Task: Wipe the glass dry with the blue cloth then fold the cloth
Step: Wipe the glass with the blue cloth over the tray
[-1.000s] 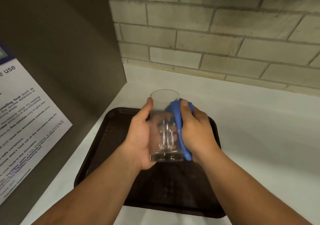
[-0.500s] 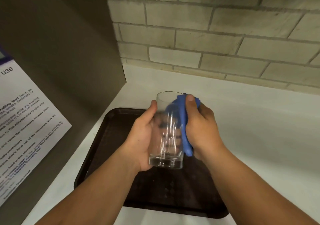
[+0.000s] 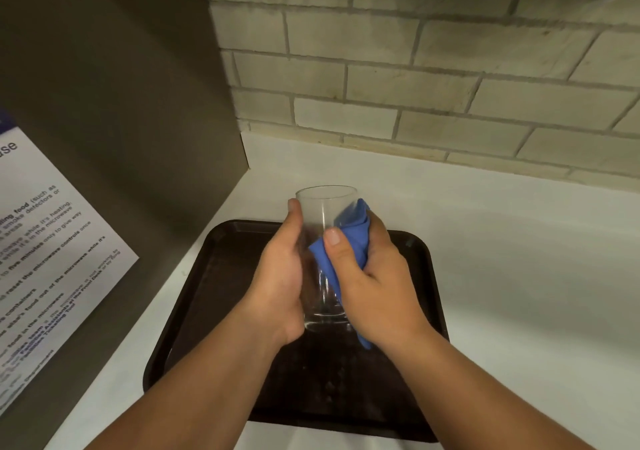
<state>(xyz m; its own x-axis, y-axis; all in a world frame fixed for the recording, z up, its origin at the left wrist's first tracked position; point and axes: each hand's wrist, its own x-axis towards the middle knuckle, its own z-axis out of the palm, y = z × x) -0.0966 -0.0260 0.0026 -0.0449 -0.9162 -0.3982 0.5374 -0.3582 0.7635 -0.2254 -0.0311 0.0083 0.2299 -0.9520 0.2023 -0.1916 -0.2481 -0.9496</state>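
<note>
A clear drinking glass (image 3: 322, 207) is held upright above a dark tray (image 3: 214, 297). My left hand (image 3: 280, 276) wraps its left side, thumb near the rim. My right hand (image 3: 374, 280) presses a bunched blue cloth (image 3: 349, 238) against the glass's right and front side, thumb on the cloth. A tail of the cloth hangs below my right palm. The lower part of the glass is partly hidden by both hands.
The tray lies on a white counter (image 3: 519, 259) that meets a brick-tiled wall (image 3: 415, 86) at the back. A grey appliance side (image 3: 121, 138) with a printed notice (image 3: 45, 259) stands close on the left.
My right hand has turned around the glass, bringing the cloth and thumb across its front. The glass sits slightly lower and more upright between my hands.
</note>
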